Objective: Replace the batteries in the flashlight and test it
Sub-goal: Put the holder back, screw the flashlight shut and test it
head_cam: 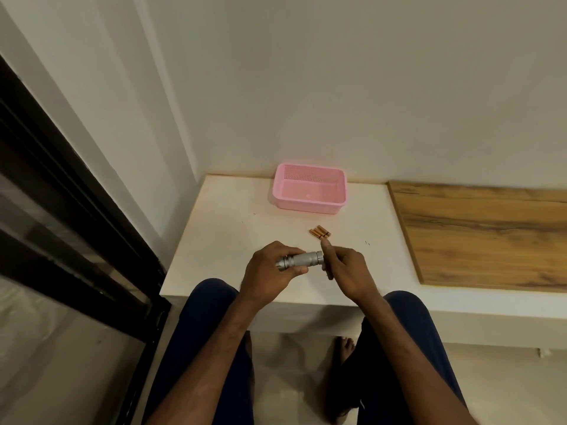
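One flashlight gripped between left hand, right hand.

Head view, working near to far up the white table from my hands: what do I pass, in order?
Flashlight, held between left hand and right hand → batteries → pink basket → wall.

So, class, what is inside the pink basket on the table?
The pink basket shows only its own bare floor and perforated walls. Its near wall covers a thin strip of floor.
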